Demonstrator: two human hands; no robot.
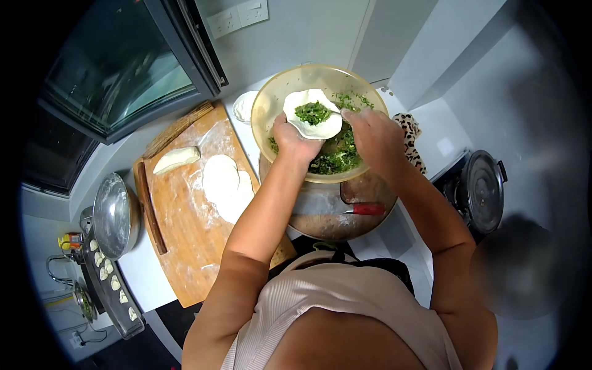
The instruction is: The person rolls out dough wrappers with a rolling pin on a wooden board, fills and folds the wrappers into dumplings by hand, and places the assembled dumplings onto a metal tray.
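My left hand (pixel 295 140) holds a round dough wrapper (pixel 320 128) from below, over a large yellowish bowl (pixel 262 114). Chopped green filling (pixel 312 113) sits in the middle of the wrapper. In my right hand (pixel 373 137) is a thin utensil, perhaps a spoon, its tip at the wrapper's right edge; most of it is hidden by the fingers. More chopped greens (pixel 336 161) lie in the bowl beneath. On the floured wooden board (pixel 188 246) to the left are several flat wrappers (pixel 221 179), a dough log (pixel 176 160) and a rolling pin (pixel 151 209).
A knife with a red handle (pixel 369 209) lies on the round chopping board (pixel 333 229) below the bowl. At left stand a metal bowl (pixel 117 216) and a tray (pixel 116 302) of several dumplings. A lidded pot (pixel 483 191) is at right. An open window (pixel 123 61) stands upper left.
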